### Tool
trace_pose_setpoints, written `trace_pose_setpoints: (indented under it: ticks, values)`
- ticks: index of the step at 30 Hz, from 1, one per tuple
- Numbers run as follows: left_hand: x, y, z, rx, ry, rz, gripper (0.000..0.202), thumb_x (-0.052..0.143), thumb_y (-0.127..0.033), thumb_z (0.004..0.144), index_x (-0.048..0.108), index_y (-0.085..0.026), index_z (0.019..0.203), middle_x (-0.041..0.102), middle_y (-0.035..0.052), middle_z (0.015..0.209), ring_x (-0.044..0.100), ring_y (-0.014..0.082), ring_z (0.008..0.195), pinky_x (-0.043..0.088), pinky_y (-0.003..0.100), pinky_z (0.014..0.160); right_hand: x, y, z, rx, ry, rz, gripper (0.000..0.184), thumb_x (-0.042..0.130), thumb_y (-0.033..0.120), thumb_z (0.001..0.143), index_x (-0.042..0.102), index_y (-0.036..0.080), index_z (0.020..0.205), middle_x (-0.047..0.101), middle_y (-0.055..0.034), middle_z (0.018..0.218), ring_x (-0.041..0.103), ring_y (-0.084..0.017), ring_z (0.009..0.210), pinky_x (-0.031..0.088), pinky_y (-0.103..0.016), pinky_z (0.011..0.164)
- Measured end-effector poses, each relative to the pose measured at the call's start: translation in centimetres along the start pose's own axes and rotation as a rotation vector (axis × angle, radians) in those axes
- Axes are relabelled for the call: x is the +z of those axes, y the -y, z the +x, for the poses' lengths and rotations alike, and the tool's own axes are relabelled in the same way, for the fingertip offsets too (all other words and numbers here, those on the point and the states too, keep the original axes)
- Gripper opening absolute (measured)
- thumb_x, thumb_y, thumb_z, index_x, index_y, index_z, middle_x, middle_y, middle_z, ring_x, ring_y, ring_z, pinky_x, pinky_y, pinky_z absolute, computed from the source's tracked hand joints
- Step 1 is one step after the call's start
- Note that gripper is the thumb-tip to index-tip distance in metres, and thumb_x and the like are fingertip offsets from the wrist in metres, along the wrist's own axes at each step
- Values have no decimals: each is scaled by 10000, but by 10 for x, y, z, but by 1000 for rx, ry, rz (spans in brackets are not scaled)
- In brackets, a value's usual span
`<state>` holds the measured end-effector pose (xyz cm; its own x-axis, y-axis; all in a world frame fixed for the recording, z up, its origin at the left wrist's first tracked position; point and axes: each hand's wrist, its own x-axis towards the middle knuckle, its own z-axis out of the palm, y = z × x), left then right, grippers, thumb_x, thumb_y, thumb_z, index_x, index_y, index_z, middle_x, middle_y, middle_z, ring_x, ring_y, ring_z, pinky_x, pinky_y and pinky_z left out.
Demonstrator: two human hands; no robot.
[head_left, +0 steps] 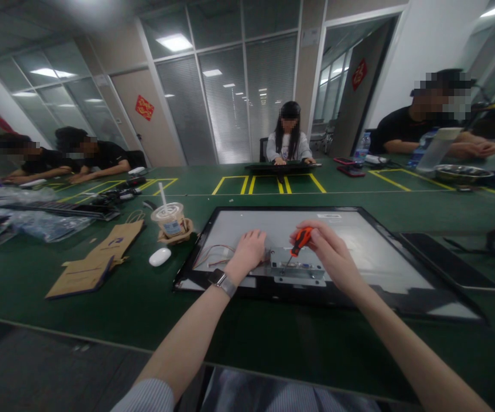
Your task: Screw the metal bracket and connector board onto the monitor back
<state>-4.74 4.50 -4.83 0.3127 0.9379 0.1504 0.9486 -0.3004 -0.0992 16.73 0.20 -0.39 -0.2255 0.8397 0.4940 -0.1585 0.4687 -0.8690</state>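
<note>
In my right hand is an orange and black screwdriver, the fingers closed round its handle. The shaft slants down to a metal bracket with connector ports along its front; the exact tip contact is too small to tell. My left hand, with a watch on the wrist, lies beside the bracket's left end, fingers stretched out. Under both hands a flat display panel with a grey back and black frame rests on the table. Thin cables lie on the panel left of my left hand.
On the green table, a drink cup, white mouse and brown paper bags sit to the left. A black slab lies right of the panel. Across the table, a person handles a dark panel; several others sit around.
</note>
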Motion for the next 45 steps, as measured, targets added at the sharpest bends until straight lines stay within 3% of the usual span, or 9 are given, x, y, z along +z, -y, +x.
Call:
trace_pose_setpoints:
  ticks: [19,45]
  values:
    - [-7,-2,-2,4,22,16,324,551,-99,922,521,-148,1242,586,154,1284,582,261,1162,458,369,975,0,-2,1,31,-27,-1,279,547,485,986,678,256,1077,740,-51,946,703,-233,939,551,-415,868]
    - [-1,-1,0,-10,2,-7,345,553,-88,904,526,-163,1239,596,151,1290,587,253,1175,463,368,992,0,-3,1,35,-27,-9,279,541,488,989,676,260,1078,743,-47,944,701,-230,937,544,-405,869]
